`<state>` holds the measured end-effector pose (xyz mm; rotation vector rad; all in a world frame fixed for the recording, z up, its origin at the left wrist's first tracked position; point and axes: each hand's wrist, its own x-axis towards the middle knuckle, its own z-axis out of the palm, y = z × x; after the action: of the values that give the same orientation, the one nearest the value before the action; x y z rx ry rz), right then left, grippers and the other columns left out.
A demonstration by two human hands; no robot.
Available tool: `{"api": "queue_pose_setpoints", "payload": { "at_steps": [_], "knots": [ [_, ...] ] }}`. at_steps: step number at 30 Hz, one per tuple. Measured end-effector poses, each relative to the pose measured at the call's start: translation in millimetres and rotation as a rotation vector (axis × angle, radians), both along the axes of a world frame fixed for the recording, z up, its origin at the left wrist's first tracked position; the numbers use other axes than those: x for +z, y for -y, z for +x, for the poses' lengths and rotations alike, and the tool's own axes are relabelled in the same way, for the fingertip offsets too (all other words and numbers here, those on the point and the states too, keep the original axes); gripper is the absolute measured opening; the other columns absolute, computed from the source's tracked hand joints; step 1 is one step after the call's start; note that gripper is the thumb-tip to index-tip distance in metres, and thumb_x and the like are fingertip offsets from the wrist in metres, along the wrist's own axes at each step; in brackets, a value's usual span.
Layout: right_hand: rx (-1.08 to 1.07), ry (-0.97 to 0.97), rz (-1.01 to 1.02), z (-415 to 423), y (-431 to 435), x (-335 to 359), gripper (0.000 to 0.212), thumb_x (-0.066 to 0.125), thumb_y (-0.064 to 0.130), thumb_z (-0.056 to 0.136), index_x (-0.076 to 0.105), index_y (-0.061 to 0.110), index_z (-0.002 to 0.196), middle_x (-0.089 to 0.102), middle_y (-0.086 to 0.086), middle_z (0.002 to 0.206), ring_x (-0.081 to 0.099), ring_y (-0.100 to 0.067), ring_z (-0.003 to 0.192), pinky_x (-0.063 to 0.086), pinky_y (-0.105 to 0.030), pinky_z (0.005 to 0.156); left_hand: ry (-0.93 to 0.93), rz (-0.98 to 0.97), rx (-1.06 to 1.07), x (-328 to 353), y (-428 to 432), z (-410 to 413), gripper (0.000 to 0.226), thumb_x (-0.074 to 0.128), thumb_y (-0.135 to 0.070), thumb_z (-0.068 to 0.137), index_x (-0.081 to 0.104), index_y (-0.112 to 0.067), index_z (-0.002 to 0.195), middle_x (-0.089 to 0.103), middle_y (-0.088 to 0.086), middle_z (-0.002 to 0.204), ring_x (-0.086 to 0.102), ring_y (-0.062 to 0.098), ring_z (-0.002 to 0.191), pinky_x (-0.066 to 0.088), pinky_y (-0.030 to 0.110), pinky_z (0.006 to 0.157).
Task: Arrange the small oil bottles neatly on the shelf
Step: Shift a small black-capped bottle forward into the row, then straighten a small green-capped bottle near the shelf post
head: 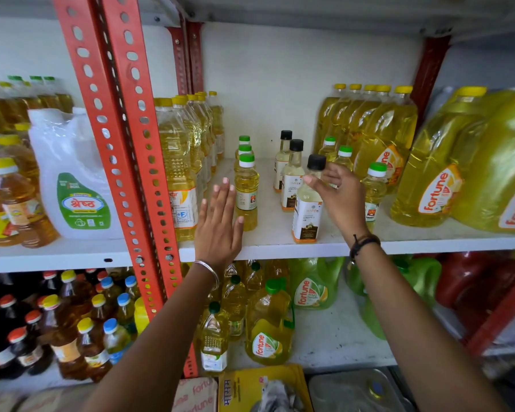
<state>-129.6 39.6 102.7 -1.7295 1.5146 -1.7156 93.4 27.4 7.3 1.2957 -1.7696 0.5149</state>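
Note:
Three small green-capped oil bottles stand in a line front to back on the white shelf [414,243], the front one [246,188] nearest me. My left hand [219,224] is flat and open just left of that front bottle, fingers up, holding nothing. To the right stand three black-capped coconut oil bottles in a diagonal line. My right hand [342,194] wraps the neck and shoulder of the front black-capped bottle [306,215], which stands upright near the shelf edge. Three more green-capped small bottles, the nearest [374,185], stand right of and behind my right hand.
Tall yellow-capped oil bottles [176,162] crowd the left side beside a red slotted upright [122,150]. Large yellow oil jugs [393,138] and big Fortune cans [458,179] fill the right. A gap of bare shelf lies between the two small-bottle rows. The lower shelf holds more bottles.

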Motion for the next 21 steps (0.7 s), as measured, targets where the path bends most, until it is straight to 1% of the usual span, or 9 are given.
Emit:
{"api": "queue_pose_setpoints", "payload": {
  "at_steps": [3,6,8,10,12,14,17,19,21],
  "knots": [
    [-0.064,0.029,-0.111,5,-9,0,0.061,0.074,0.038,0.076,0.051,0.012,0.126,0.058,-0.007,0.129,0.054,-0.017,0.118,0.046,-0.029,0.097,-0.001,-0.094,0.019,10,-11,8,0.059,0.027,-0.030,0.098,0.013,-0.007,0.151,0.010,0.005,0.158,0.001,0.016,0.147,0.000,0.037,0.119],
    [-0.145,0.039,-0.297,16,-21,1,0.055,0.070,0.040,0.079,0.053,0.013,0.123,0.056,-0.007,0.126,0.052,-0.015,0.116,0.044,-0.023,0.094,0.036,-0.160,0.085,23,-19,24,0.059,0.028,-0.030,0.098,0.016,-0.008,0.151,0.013,0.005,0.158,0.000,0.015,0.147,-0.004,0.035,0.119],
    [-0.128,0.041,-0.409,28,-27,3,0.046,0.069,0.036,0.081,0.055,0.012,0.118,0.057,-0.006,0.120,0.053,-0.012,0.111,0.042,-0.015,0.092,0.057,-0.181,0.138,30,-20,35,0.059,0.028,-0.030,0.097,0.018,-0.007,0.151,0.014,0.004,0.158,0.000,0.014,0.147,-0.005,0.036,0.118],
    [-0.033,0.012,-0.463,45,-29,2,0.038,0.068,0.030,0.083,0.057,0.010,0.114,0.059,-0.004,0.113,0.056,-0.011,0.105,0.043,-0.013,0.090,0.077,-0.183,0.182,33,-19,45,0.059,0.028,-0.031,0.097,0.020,-0.006,0.150,0.015,0.005,0.158,0.002,0.015,0.147,-0.003,0.038,0.118],
    [0.089,-0.015,-0.418,62,-25,-2,0.035,0.067,0.027,0.084,0.057,0.009,0.113,0.062,-0.005,0.112,0.058,-0.012,0.104,0.045,-0.016,0.090,0.094,-0.166,0.199,33,-16,54,0.059,0.028,-0.031,0.098,0.021,-0.006,0.150,0.016,0.007,0.158,0.003,0.014,0.147,-0.002,0.038,0.119],
    [0.168,-0.025,-0.322,78,-14,-5,0.033,0.063,0.025,0.087,0.056,0.010,0.116,0.061,-0.005,0.115,0.058,-0.013,0.106,0.045,-0.018,0.092,0.139,-0.159,0.199,31,-12,60,0.058,0.029,-0.031,0.097,0.024,-0.007,0.150,0.019,0.007,0.158,0.003,0.013,0.147,-0.003,0.037,0.118],
    [0.244,0.001,-0.175,98,7,-4,0.035,0.052,0.019,0.094,0.048,0.009,0.127,0.057,-0.008,0.129,0.054,-0.017,0.118,0.044,-0.030,0.102,0.217,-0.164,0.206,28,-6,66,0.058,0.030,-0.032,0.096,0.028,-0.008,0.149,0.021,0.006,0.157,0.003,0.012,0.147,-0.003,0.037,0.118],
    [0.283,0.029,-0.082,108,21,0,0.040,0.047,0.015,0.096,0.040,0.009,0.135,0.050,-0.009,0.139,0.048,-0.019,0.127,0.038,-0.030,0.107,0.235,-0.176,0.219,27,-3,67,0.058,0.030,-0.032,0.096,0.028,-0.008,0.149,0.021,0.005,0.157,0.003,0.011,0.147,-0.002,0.037,0.117],
    [0.304,0.033,-0.003,114,34,3,0.044,0.047,0.015,0.096,0.036,0.010,0.138,0.048,-0.008,0.142,0.047,-0.016,0.127,0.036,-0.027,0.105,0.234,-0.190,0.231,25,-1,67,0.058,0.029,-0.033,0.097,0.028,-0.009,0.149,0.020,0.005,0.157,0.004,0.012,0.147,-0.001,0.037,0.117]
  ]
}}
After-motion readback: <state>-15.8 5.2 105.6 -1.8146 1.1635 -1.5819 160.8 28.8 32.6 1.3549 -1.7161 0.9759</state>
